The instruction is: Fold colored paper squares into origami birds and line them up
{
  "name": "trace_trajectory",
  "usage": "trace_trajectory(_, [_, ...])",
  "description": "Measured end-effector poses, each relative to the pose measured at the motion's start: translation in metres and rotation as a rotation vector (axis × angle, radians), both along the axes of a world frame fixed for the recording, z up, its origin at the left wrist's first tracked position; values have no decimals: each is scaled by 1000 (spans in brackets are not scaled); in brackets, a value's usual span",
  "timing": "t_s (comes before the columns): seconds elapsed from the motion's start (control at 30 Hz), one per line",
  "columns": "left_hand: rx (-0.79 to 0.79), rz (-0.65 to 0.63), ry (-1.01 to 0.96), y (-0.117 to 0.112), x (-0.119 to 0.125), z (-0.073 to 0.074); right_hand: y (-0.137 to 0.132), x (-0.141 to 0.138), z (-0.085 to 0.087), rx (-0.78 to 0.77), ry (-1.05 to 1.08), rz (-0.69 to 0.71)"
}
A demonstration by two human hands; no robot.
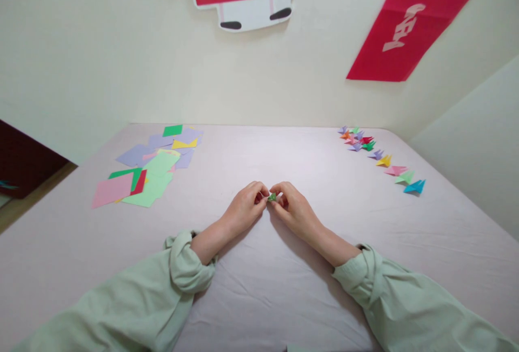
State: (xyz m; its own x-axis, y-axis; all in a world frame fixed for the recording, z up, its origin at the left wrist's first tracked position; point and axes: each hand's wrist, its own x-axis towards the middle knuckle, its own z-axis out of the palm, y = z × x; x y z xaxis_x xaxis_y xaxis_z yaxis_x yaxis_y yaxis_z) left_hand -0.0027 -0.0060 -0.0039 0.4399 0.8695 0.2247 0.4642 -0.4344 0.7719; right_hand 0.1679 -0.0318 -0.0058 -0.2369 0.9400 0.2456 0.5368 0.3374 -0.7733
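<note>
Between my fingertips is a small folded piece of green paper (272, 197), held just above the middle of the table. My left hand (248, 203) pinches its left side, thumb and fingers pressed together. From the right, my right hand (292, 206) grips it between thumb and fingers. The fingers cover much of the paper, so its exact folded shape is hidden.
The table (243, 157) has a pale cloth. Loose coloured paper sheets (158, 179) lie overlapping at the left. Several small folded paper figures (396, 170) stand in a slanting line at the right. A wall (259, 81) rises behind the table.
</note>
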Motion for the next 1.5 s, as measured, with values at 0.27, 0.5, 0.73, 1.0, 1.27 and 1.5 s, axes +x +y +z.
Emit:
trace_trajectory(0.27, [39, -5, 18, -1, 0, 0, -1, 0, 2, 3, -12, -1])
trace_trajectory(0.5, [55, 0, 25, -2, -1, 4, -1, 0, 4, 20, 9, -23])
trace_trajectory(0.73, [49, 3, 40, -3, 1, 6, 2, 1, 1, 32, -42, -37])
trace_trajectory(1.0, [42, 3, 44, -3, 1, 3, 2, 2, -2, 33, -47, -61])
trace_trajectory(1.27, [40, -25, 29, -2, 0, -1, 4, 3, -1, 24, -11, -93])
trace_trajectory(1.5, [36, -24, 48, 1, 1, -1, 3, 2, 3, -20, 38, -86])
